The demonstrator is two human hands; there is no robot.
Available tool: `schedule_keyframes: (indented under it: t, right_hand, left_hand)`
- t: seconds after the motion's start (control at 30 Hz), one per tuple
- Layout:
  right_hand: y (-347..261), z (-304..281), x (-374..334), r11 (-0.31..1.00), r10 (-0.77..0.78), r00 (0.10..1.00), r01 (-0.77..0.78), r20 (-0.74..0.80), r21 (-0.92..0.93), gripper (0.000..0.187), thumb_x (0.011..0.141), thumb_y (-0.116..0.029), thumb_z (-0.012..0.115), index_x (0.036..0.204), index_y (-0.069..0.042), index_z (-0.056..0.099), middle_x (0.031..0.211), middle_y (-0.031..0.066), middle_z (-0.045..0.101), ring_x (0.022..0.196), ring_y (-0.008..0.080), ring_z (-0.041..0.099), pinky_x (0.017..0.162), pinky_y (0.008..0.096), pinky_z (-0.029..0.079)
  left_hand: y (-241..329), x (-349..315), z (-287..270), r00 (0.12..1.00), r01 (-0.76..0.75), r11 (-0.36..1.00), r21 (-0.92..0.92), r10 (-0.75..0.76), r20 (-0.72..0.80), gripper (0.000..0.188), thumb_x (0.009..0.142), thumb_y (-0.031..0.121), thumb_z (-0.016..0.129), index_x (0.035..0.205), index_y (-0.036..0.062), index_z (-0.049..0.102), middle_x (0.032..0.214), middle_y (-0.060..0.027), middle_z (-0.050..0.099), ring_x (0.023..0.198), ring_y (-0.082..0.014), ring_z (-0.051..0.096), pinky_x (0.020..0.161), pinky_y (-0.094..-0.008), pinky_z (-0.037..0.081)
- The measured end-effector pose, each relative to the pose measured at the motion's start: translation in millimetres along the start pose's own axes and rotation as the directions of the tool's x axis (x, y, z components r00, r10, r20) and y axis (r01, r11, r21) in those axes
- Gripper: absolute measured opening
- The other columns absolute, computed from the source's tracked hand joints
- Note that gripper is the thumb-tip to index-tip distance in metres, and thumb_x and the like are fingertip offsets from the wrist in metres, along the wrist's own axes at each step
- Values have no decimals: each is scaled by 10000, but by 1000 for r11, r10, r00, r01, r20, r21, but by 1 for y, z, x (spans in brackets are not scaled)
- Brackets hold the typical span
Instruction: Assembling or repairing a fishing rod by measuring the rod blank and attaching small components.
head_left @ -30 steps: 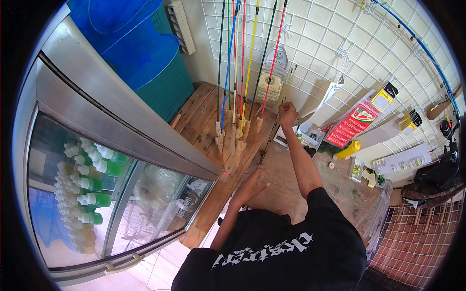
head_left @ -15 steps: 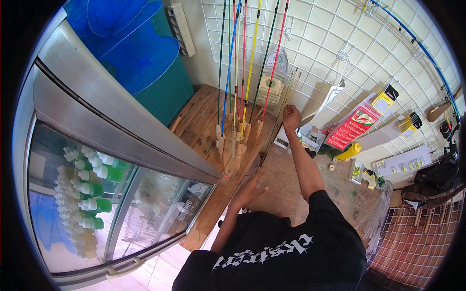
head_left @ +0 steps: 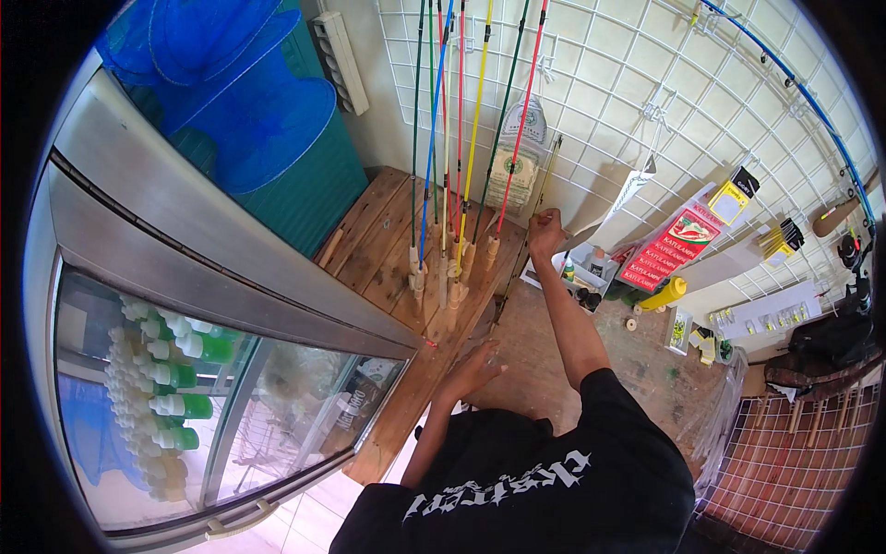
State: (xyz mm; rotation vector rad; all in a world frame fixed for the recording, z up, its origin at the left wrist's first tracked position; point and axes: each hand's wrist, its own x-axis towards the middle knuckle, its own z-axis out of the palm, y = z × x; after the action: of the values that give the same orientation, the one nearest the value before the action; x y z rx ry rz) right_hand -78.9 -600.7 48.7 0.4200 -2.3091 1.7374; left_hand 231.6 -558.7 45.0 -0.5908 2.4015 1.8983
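My right hand [head_left: 546,233] reaches out over the far side of the wooden bench, its fingers closed around a thin rod [head_left: 552,171] that leans near the wall grid. The lower part of this rod is partly hidden. Closer to me, my left hand [head_left: 472,371] hangs near the plank's edge, fingers stretched and nothing in them. Between the hands and the wall stand several coloured fishing rods, among them a yellow rod [head_left: 475,120] and a red rod [head_left: 524,111], upright on the wooden plank top [head_left: 369,226]. A beige packet [head_left: 510,175] hangs behind them.
A glass-fronted cabinet [head_left: 305,415] with green-liquid bottles borders the left. Blue nets [head_left: 268,129] hang beyond it. Along the wall grid [head_left: 609,83] are a white tray [head_left: 591,263] of small bottles, a red card [head_left: 669,249], a yellow bottle [head_left: 664,294] and a blue fishing rod [head_left: 803,92].
My right hand has shifted slightly left and nearer to me, and the thin rod by it leans differently. My left hand has moved slightly nearer. The whole view has shifted a little.
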Motion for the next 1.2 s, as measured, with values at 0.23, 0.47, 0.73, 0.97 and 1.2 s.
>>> schedule_keyframes:
  t: [0.23, 0.47, 0.73, 0.97, 1.2]
  right_hand:
    - [5, -2, -2, 997, 27, 998, -31, 60, 67, 158, 749, -33, 640, 872, -4, 545, 719, 138, 634, 677, 215, 639, 651, 330, 493]
    - [23, -3, -5, 980, -147, 985, 158, 89, -122, 157, 759, -57, 633, 904, 0, 620, 723, 160, 640, 681, 240, 649, 660, 336, 516]
    - [24, -19, -28, 953, -214, 962, 243, 169, -179, 109, 802, -43, 616, 896, 12, 623, 726, 173, 632, 673, 279, 641, 648, 366, 512]
    - [29, -32, -52, 979, -169, 947, 192, 272, -61, 71, 849, -6, 599, 914, 17, 613, 765, 164, 676, 711, 239, 687, 636, 328, 528]
    - [18, -42, -60, 987, -159, 917, 151, 365, 52, 75, 879, -28, 620, 932, 24, 612, 796, 133, 698, 778, 188, 702, 680, 292, 541]
  left_hand:
    - [-8, 0, 3, 1000, 7, 1000, 25, -8, 18, 614, 888, 343, 644, 1373, 63, 392, 1352, -247, 462, 1256, -346, 477, 1030, -391, 382]
    - [-20, 0, 7, 1000, -14, 999, 46, 13, 28, 615, 886, 335, 646, 1380, 73, 392, 1337, -252, 472, 1255, -355, 473, 1031, -393, 379]
    - [-7, -9, 4, 1000, 17, 999, 37, -18, 25, 601, 880, 335, 648, 1375, 90, 410, 1321, -250, 488, 1252, -361, 471, 1021, -395, 385]
    - [-1, -22, 10, 998, 52, 997, 53, -53, 17, 584, 873, 323, 657, 1361, 90, 438, 1304, -241, 502, 1231, -350, 491, 1004, -392, 400]
    - [9, -29, 10, 994, 105, 993, 60, -105, -8, 549, 877, 285, 663, 1343, 78, 461, 1292, -209, 517, 1129, -285, 560, 925, -359, 449]
